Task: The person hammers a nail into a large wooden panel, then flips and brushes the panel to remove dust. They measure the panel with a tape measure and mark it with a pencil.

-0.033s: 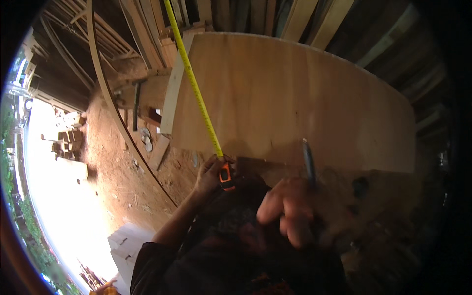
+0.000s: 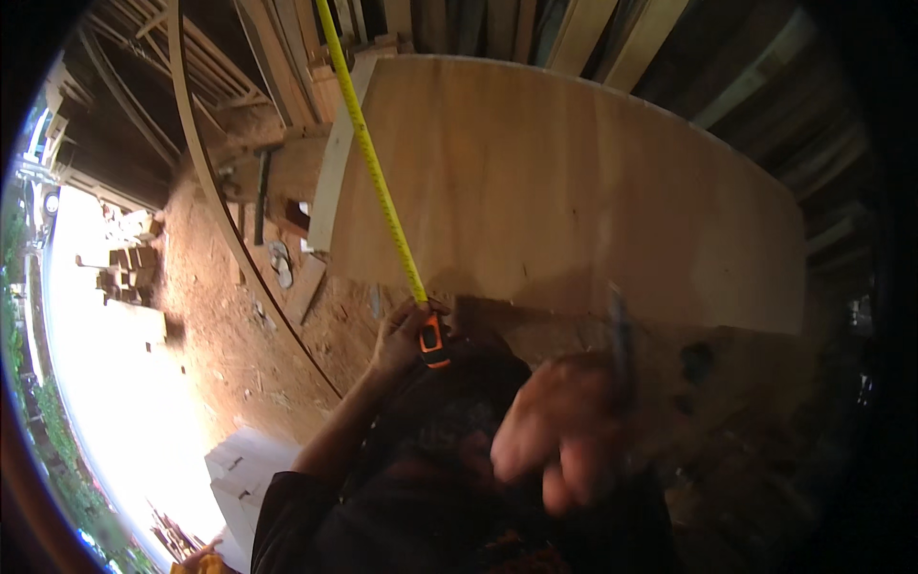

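My left hand (image 2: 400,337) is closed around the orange-and-black case of a tape measure (image 2: 434,342) close to my body. Its yellow blade (image 2: 381,187) is pulled out and runs away from me over the left part of a wide plywood panel (image 2: 535,172), past its far edge. The panel has a curved far edge and a pale strip along its left end. My right hand (image 2: 559,421), blurred by motion, is raised in front of my dark shirt, closed around a slim pencil-like marker (image 2: 622,340) that points up. The marker appears above the panel's near edge.
A long curved wooden strip (image 2: 215,196) arcs down on the left. Behind it lie a dark hammer-like tool (image 2: 261,196) and scraps on the dusty ground. Wooden boards (image 2: 583,38) lean beyond the panel. A stack of pale blocks (image 2: 244,483) stands at lower left.
My right hand has shifted slightly down, and the marker has swung a little to the right. The left hand still holds the tape measure, its blade still extended.
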